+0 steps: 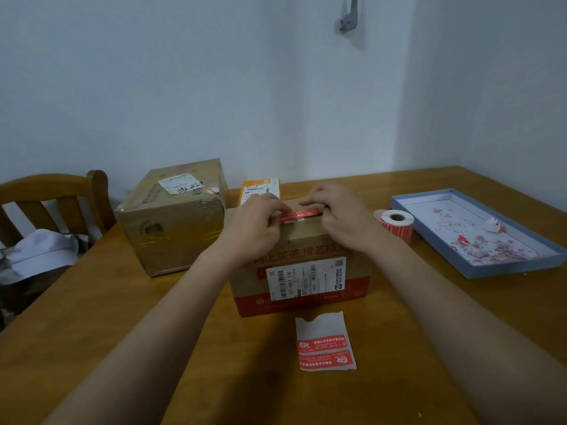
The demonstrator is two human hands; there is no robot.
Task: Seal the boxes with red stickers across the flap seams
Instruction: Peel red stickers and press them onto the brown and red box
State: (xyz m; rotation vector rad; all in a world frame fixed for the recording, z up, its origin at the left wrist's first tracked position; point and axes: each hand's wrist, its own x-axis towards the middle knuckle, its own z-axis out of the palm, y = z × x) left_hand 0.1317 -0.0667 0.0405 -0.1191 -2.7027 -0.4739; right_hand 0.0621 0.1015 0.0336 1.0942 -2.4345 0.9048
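2 hands work atop the red-printed box (302,271) at the table (122,332) centre: left hand (254,227) and right hand (340,216), fingers curled, pinch the ends of a red sticker (299,214) lying on its top. Sticker roll (395,223) stands just right.

Both forearms are bare to the near edge of view; the left hand (254,228) and right hand (340,216) wear no gloves, rings or watch.

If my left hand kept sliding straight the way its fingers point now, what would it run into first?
Likely the right hand: the left hand points rightward along the red sticker on the box top, though depth is unclear.
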